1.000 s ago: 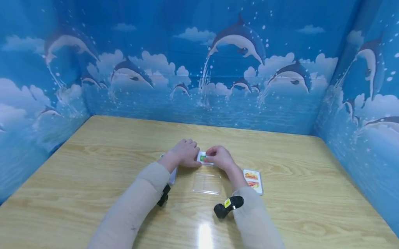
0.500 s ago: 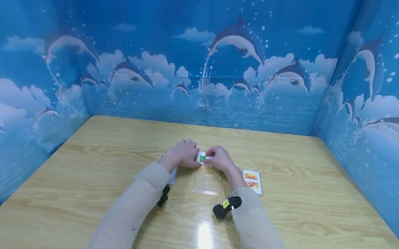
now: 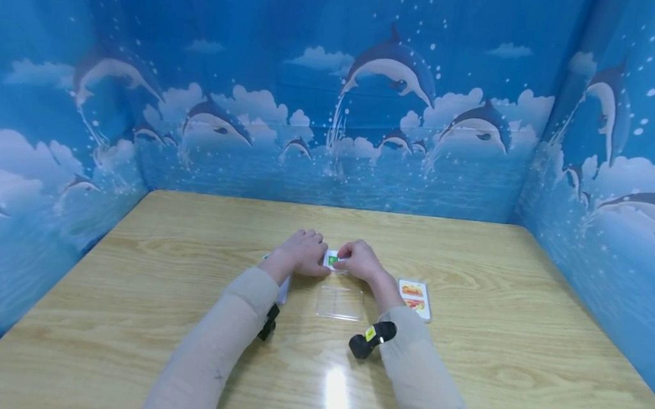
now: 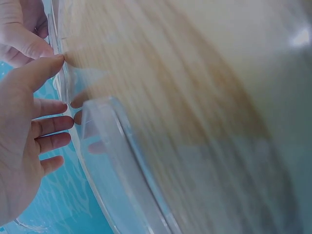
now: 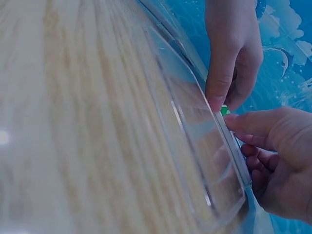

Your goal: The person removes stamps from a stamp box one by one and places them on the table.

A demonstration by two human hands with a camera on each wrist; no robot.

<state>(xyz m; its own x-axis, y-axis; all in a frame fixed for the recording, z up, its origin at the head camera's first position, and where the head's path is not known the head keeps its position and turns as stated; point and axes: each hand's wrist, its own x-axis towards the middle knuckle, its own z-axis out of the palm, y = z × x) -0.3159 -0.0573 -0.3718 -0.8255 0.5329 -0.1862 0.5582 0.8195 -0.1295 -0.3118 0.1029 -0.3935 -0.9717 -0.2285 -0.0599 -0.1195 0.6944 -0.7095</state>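
A small white card with a green square (image 3: 332,260) lies flat between both hands, near the middle of the table in the head view. My left hand (image 3: 303,252) rests at its left side, fingers loosely extended and thumb along the near edge. From the right, my right hand (image 3: 360,260) pinches the card's right part between thumb and index finger, hiding that end. In the right wrist view, a bit of green (image 5: 224,110) shows between the left thumb and the right thumb. A clear shallow plastic tray (image 3: 339,317) sits just nearer than the card.
Right of the right forearm lies a card with food pictures (image 3: 414,299). A white stack (image 3: 283,291) is partly covered by the left forearm. Blue dolphin-print curtains (image 3: 330,166) enclose the wooden table (image 3: 464,369) at the back and sides.
Slight finger motion of the right hand shows at the card's right side. The left hand, tray and other cards stay where they were.
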